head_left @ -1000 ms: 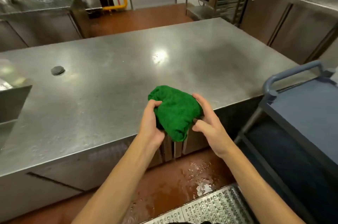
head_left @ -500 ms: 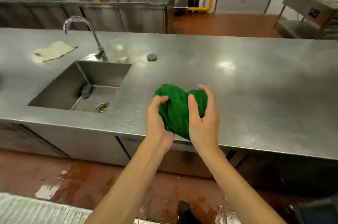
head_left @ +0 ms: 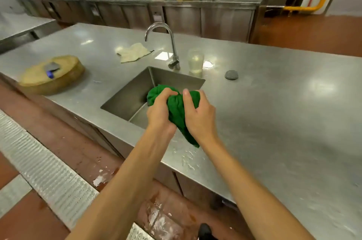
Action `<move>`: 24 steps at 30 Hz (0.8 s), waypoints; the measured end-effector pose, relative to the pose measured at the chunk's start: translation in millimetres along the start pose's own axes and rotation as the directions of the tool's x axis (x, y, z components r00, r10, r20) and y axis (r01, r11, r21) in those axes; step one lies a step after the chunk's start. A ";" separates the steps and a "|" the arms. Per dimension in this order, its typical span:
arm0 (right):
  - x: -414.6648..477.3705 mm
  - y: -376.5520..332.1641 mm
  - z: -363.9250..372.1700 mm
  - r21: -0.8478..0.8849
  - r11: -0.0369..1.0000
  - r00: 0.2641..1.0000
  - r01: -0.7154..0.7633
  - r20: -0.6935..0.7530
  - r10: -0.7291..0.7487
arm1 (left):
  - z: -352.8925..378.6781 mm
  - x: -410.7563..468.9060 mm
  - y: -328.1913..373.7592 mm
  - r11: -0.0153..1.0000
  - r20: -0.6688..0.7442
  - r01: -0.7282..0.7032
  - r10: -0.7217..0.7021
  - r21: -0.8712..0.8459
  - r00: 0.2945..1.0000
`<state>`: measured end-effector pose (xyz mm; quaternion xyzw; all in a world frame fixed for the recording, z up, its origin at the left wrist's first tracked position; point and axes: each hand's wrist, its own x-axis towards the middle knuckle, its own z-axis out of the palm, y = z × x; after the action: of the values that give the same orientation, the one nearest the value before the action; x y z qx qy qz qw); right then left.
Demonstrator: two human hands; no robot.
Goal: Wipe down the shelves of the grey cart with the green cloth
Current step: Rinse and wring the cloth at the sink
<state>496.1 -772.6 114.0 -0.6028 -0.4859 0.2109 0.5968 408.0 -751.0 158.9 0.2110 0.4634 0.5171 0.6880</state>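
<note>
At far left, a round wooden chopping block [head_left: 52, 75] is sitting on the counter [head_left: 284, 122], well apart from my work, and a pale rag [head_left: 133, 51] is lying behind the sink [head_left: 125, 98]. I am working over the sink's right front corner, presumably so that wrung-out water is draining into the basin rather than onto the floor. My left hand [head_left: 159, 112] is curling its fingers round the upper left part of the green cloth [head_left: 176, 110]. Behind it the faucet [head_left: 175, 51] is arching over the basin, with no water visibly running. The cloth is bunching into a thick, twisted, dark green wad between both hands, its loose tail hanging beside my right wrist above the counter edge. I am judging it damp, since droplets are showing on the steel just below. My right hand [head_left: 202, 118] is clamping the wad's right side, thumb up across it, opposing the left for a wringing twist. Further right, a clear jar [head_left: 195, 61] and a grey sink plug [head_left: 231, 74] are standing apart. The grey cart is not appearing in view.
</note>
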 end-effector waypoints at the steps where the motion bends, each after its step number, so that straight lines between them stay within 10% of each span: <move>1: 17.5 1.6 10.7 0.007 1.000 0.999 -0.004 0.033 0.004 | 5.3 16.8 10.2 0.999 -0.026 0.005 -0.006 -0.033 1.000; 12: 90.5 51.4 79.9 -0.192 0.860 0.816 0.473 0.463 -0.345 | 5.6 162.1 97.1 0.961 -0.135 0.032 -0.071 -0.276 0.988; 24: 196.1 56.4 176.6 -0.350 0.879 0.927 0.323 0.304 -0.219 | 6.1 258.4 117.4 0.991 -0.103 0.036 -0.023 0.129 0.994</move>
<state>453.7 -507.1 90.6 -0.6036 -0.6710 0.0984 0.4193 361.9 -471.3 143.8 0.2222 0.5335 0.4853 0.6561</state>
